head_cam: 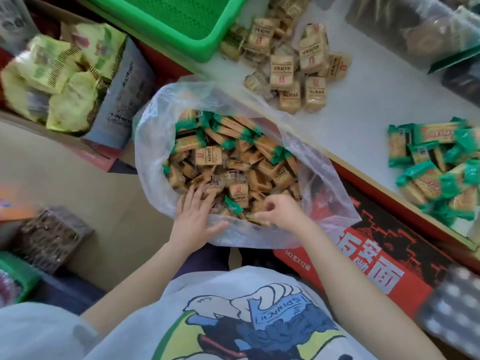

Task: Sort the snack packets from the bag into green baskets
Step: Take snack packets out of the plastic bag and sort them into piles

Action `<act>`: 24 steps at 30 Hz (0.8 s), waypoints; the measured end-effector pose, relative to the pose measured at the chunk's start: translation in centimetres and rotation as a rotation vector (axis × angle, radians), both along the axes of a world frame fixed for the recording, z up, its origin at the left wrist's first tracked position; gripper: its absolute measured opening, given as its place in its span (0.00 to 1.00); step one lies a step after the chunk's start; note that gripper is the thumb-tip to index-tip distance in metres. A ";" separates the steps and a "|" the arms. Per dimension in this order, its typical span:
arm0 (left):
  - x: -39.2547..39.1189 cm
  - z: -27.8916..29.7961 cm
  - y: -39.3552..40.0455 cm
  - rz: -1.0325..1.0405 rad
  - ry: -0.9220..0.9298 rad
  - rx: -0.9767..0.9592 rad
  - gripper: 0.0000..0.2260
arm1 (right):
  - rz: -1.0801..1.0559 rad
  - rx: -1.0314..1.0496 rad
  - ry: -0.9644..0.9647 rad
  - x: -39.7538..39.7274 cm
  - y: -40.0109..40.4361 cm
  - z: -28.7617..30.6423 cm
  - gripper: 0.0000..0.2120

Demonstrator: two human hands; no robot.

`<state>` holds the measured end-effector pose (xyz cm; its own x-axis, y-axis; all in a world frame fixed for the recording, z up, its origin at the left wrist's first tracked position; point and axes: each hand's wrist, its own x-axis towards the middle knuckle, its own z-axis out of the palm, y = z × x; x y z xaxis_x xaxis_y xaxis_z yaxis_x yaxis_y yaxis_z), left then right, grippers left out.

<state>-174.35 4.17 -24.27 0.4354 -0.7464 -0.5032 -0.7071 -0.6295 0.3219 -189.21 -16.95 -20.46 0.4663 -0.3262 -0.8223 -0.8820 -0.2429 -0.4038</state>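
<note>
A clear plastic bag stands open in front of me, full of mixed snack packets, some plain tan and some with green ends. My left hand lies flat with spread fingers on the packets at the bag's near rim. My right hand is curled inside the near edge, fingers pinched on a tan packet. On the white table lie a pile of tan packets and a pile of green-ended packets. A green basket stands at the top.
A red and black noodle carton sits under the table's edge at the right. A cardboard box with yellow-green bags is at the left. Dark bagged goods lie on the table's far right. A brown block sits on the floor.
</note>
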 end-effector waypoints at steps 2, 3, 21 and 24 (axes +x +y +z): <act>0.4 -0.3 0.5 0.010 0.018 0.023 0.45 | -0.113 -0.028 -0.097 2.6 -0.4 -0.4 0.12; 0.6 -0.5 0.7 0.013 0.028 0.027 0.46 | -0.126 -0.024 -0.121 3.8 -0.5 -0.8 0.12; 2.1 5.4 -6.1 0.525 0.488 -0.160 0.28 | -0.545 0.117 -0.237 5.3 -2.2 2.1 0.13; 2.6 8.2 -11.1 0.783 0.958 -0.308 0.21 | -0.646 0.262 -0.372 4.0 -3.4 4.3 0.16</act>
